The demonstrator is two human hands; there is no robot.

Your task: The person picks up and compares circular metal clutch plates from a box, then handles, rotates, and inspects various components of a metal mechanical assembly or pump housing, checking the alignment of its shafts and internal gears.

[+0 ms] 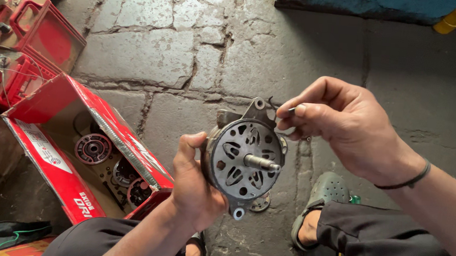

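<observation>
Open red cardboard box lower left, round metal motor parts inside. Red plastic crate above it. Stone-paved floor. Grey-green clog on right foot. Blue board and yellow cylinder top right.

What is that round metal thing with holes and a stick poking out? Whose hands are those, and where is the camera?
The camera sits on a person's head and looks down, so you see that person's own two hands. The left hand holds a round grey metal machine part with holes in its face and a short shaft poking out of the middle. The right hand pinches something small and thin at the part's top edge; it is too small to tell what. Below is a stone floor. To the left lies an open red cardboard box with more round metal parts inside. A foot in a grey clog shows too.
</observation>
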